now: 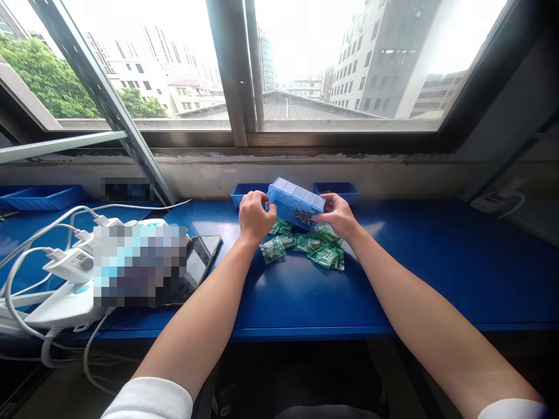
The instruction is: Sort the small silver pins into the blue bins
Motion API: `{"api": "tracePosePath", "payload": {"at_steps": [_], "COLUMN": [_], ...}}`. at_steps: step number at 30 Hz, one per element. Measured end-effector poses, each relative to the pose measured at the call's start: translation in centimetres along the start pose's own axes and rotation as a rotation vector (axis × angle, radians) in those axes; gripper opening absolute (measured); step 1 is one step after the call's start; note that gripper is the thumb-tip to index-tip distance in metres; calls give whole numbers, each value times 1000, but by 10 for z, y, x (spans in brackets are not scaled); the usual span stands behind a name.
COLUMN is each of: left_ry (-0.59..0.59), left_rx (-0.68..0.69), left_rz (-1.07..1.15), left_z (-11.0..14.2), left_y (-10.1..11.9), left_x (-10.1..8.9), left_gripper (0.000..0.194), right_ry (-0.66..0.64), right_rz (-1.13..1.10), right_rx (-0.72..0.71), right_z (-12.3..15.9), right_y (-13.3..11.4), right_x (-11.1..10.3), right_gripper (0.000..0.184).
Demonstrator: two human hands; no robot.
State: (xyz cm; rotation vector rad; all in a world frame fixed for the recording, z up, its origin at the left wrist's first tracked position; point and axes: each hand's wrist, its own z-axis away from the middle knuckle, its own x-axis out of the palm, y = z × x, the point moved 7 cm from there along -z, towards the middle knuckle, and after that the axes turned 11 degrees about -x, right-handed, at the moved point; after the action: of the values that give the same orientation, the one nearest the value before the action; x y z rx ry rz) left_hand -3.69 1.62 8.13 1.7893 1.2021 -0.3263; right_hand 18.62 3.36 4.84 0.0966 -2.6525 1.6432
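A small blue plastic bin (283, 201) is held up over the table, tilted so that its inside faces me. Screws (302, 217) lie gathered along its low side, near the right end. My right hand (339, 216) grips the bin's right end, thumb at the lower edge. At the other end my left hand (257, 214) is closed on the bin's left edge with curled fingers; part of that grip is hidden. Below the bin lie several small green-tinted plastic bags (325, 250) with hardware inside. One more bag (273, 249) sits a little to the left.
Two blue bins, one left (238, 192) and one right (349, 193), stand behind against the wall. A phone (201, 262) and a white power strip (65, 305) with plugged-in chargers and cables occupy the left of the blue table (305, 308). A metal frame post (144, 157) rises at left.
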Motion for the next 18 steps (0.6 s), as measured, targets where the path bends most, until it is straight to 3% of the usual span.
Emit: {"api": "tracePosePath", "payload": {"at_steps": [7,11,15,18], "left_ry": [-265,-423,-481,-494], "left_rx": [308,470,553,575], "left_rz": [138,163,97,68], "left_z": [20,33,42,45], "left_y": [28,38,42,43], "left_x": [11,21,32,36], "left_gripper": [18,31,53,54], "right_ry": [-16,-29,-47,-56], "right_rz": [27,35,42,53], "right_rx": [-42,-61,-71,-90], "right_z": [-1,-2,-2,-2], "right_y": [2,5,5,2], "right_x": [0,1,3,6], "right_gripper": [63,63,63,63]}}
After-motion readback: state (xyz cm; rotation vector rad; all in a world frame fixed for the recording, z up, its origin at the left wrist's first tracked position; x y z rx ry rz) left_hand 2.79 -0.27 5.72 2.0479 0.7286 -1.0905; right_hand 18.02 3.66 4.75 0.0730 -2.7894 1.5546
